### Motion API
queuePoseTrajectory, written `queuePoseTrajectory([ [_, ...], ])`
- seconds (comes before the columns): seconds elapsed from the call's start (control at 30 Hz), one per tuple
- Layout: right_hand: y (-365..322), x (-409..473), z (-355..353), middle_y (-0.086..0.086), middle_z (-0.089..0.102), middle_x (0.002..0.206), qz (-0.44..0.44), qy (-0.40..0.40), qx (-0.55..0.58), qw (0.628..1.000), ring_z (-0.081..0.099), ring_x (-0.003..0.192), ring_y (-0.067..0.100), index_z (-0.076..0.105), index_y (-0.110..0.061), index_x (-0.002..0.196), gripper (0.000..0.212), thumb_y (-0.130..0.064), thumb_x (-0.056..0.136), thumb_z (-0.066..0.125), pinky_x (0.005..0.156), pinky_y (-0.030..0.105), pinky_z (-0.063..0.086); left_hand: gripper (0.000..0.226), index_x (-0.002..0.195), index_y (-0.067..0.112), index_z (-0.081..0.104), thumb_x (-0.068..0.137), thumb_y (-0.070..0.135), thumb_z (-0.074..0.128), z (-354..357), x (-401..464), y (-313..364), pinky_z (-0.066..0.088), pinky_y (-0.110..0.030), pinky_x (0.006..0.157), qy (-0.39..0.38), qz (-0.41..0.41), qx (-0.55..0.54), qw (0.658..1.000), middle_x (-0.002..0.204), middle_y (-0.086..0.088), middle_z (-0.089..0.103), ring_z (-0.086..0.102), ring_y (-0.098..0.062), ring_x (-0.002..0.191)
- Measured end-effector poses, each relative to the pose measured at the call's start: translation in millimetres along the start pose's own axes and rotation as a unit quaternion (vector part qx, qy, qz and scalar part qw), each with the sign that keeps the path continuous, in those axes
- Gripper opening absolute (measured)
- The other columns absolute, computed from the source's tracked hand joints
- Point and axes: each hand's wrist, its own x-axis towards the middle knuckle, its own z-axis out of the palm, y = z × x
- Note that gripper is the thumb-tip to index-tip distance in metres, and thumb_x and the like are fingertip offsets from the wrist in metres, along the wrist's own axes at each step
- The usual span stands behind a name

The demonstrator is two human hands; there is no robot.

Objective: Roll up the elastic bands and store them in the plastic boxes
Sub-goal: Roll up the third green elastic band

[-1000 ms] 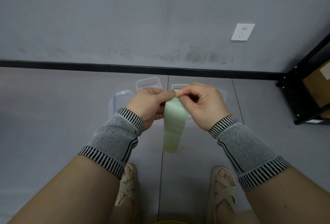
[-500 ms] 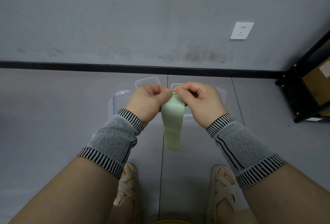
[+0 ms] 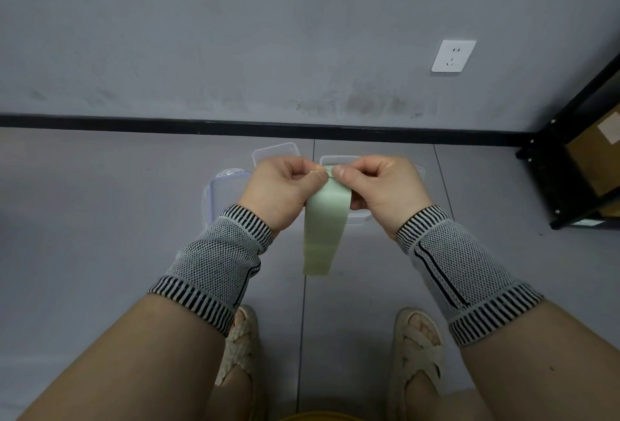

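Observation:
A pale green elastic band (image 3: 324,229) hangs flat from my fingertips above the grey floor. My left hand (image 3: 281,193) and my right hand (image 3: 382,190) both pinch its top edge, thumbs almost touching, with a small rolled start between them. Below and behind my hands lie clear plastic boxes: one at the left (image 3: 219,192), one behind my left hand (image 3: 275,151), one mostly hidden under my right hand (image 3: 360,217). Their contents are hidden.
A grey wall with a black skirting strip (image 3: 235,125) and a white socket (image 3: 453,55) stands ahead. A black metal shelf (image 3: 570,165) holding a cardboard box is at the right. My sandalled feet (image 3: 416,347) are at the bottom.
The hanging tail of the green band has become shorter as its top edge is rolled between my fingers. Both hands stay at about the same place.

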Motion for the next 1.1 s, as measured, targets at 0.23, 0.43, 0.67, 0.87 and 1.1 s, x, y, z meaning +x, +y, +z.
queuePoseTrajectory([
  [0.23, -0.7, -1.3, 2.8, 0.014, 0.065, 0.068, 0.017, 0.004, 0.040, 0.999, 0.059, 0.065, 0.027, 0.067, -0.016, 0.066, 0.018, -0.009, 0.082, 0.072, 0.067, 0.042, 0.055, 0.011, 0.079, 0.001, 0.063, 0.088, 0.000, 0.057, 0.5, -0.9, 2.1, 0.055, -0.023, 0.059, -0.008, -0.020, -0.046, 0.999, 0.073, -0.013, 0.066, 0.064, -0.012, 0.058],
  [0.43, -5.0, -1.0, 2.6, 0.008, 0.064, 0.065, 0.061, -0.038, 0.135, 0.988, 0.062, 0.062, 0.020, 0.060, -0.007, 0.067, 0.020, 0.006, 0.082, 0.063, 0.066, 0.033, 0.054, 0.013, 0.077, 0.005, 0.064, 0.085, -0.004, 0.058, 1.7, -0.9, 2.5, 0.055, -0.024, 0.063, -0.016, -0.045, -0.079, 0.996, 0.075, -0.012, 0.067, 0.065, -0.016, 0.064],
  [0.67, -6.8, 1.4, 1.0, 0.008, 0.064, 0.071, 0.093, -0.041, 0.194, 0.976, 0.063, 0.064, 0.018, 0.059, -0.006, 0.069, 0.024, 0.016, 0.080, 0.059, 0.069, 0.030, 0.056, 0.022, 0.076, 0.009, 0.065, 0.080, -0.012, 0.058, 3.5, 0.1, 3.9, 0.054, -0.026, 0.065, -0.018, -0.070, -0.119, 0.990, 0.072, -0.008, 0.068, 0.064, -0.018, 0.066],
  [0.87, -6.6, 0.2, 4.7, 0.024, 0.060, 0.089, 0.061, 0.009, 0.127, 0.990, 0.059, 0.079, 0.029, 0.061, -0.009, 0.070, 0.023, 0.013, 0.078, 0.063, 0.084, 0.047, 0.053, 0.015, 0.081, 0.006, 0.066, 0.080, -0.008, 0.062, 6.4, -0.2, 5.2, 0.056, -0.027, 0.068, -0.017, -0.074, -0.138, 0.987, 0.077, -0.010, 0.067, 0.065, -0.019, 0.069],
  [1.1, -2.2, 1.0, 7.1, 0.019, 0.058, 0.082, 0.027, 0.022, 0.088, 0.996, 0.057, 0.078, 0.028, 0.064, -0.015, 0.068, 0.025, 0.008, 0.076, 0.068, 0.084, 0.051, 0.052, 0.012, 0.077, 0.006, 0.063, 0.081, -0.005, 0.063, 7.0, 0.8, 4.6, 0.053, -0.023, 0.058, -0.001, -0.061, -0.121, 0.991, 0.069, -0.008, 0.066, 0.064, -0.016, 0.061],
])
